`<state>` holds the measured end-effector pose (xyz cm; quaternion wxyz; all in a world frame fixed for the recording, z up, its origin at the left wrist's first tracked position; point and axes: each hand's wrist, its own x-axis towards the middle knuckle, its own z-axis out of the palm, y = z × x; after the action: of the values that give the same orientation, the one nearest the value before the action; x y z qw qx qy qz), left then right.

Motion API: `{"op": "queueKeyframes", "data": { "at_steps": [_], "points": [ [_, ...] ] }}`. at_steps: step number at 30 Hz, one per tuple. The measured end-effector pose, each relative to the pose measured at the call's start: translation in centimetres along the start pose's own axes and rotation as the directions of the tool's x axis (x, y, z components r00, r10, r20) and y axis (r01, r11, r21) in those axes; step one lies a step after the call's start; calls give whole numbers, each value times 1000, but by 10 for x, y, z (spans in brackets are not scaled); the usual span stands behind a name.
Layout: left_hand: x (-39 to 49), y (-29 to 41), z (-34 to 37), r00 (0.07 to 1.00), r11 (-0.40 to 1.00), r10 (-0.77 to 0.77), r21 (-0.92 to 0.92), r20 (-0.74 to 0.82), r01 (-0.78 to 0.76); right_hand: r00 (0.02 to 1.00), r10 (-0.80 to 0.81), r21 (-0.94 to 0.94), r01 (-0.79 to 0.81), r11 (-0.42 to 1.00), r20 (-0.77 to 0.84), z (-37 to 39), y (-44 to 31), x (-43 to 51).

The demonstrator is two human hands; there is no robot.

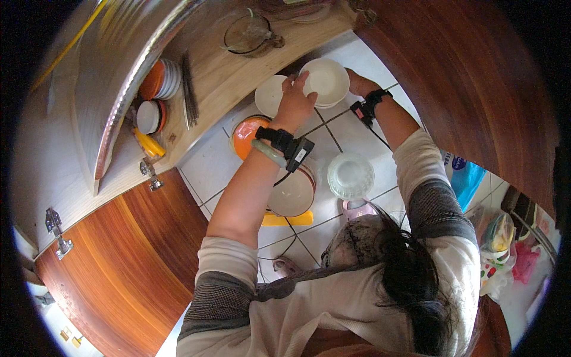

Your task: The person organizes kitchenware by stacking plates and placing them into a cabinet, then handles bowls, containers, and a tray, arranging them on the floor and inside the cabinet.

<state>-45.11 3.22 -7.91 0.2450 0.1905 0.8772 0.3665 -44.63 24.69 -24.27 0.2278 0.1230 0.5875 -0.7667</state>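
Note:
A white bowl (329, 82) is between my two hands, above the tiled floor, and a second rim shows just under its near edge. On its left side, the thumb and fingers of my left hand (295, 101) lie over the rim. My right hand (357, 83) grips it from the right, its fingers mostly hidden behind the bowl. Another white bowl (268, 94) sits partly under my left hand. Nearer, on the floor, are an orange bowl (249, 137), a large pale bowl (292, 194) half covered by my left forearm, and a clear ribbed glass bowl (351, 176).
An open cabinet holds a glass mug (248, 35), stacked orange-and-white dishes (163, 80), a lidded container (149, 117) and chopsticks (189, 91). Wooden doors (129, 250) swing out on both sides. A yellow object (290, 219) lies by the bowls. Plastic bags (497, 250) stand at right.

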Motion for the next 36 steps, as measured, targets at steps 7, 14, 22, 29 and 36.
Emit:
{"op": "queueKeyframes", "data": {
  "at_steps": [7, 14, 22, 29, 36],
  "points": [
    [-57, -7, 12, 1000, 995, 24, 99, 5, -24, 994, 65, 105, -74, 992, 86, 41, 37, -44],
    [-114, -13, 2, 988, 968, -145, 215, 61, 129, 935, -149, -310, 253, 917, 321, 96, 18, -82],
    [-125, -25, 2, 993, 980, -108, 171, 39, 100, 974, 7, -132, 24, 991, 225, 112, 16, -85],
    [-138, -35, 9, 993, 963, -104, 244, -56, 115, 970, 87, 178, -130, 976, 227, 126, 25, -91],
    [-162, -38, 6, 989, 968, -113, 212, -95, 131, 958, 88, 30, -100, 995, 274, 144, 23, -99]
  ]
}}
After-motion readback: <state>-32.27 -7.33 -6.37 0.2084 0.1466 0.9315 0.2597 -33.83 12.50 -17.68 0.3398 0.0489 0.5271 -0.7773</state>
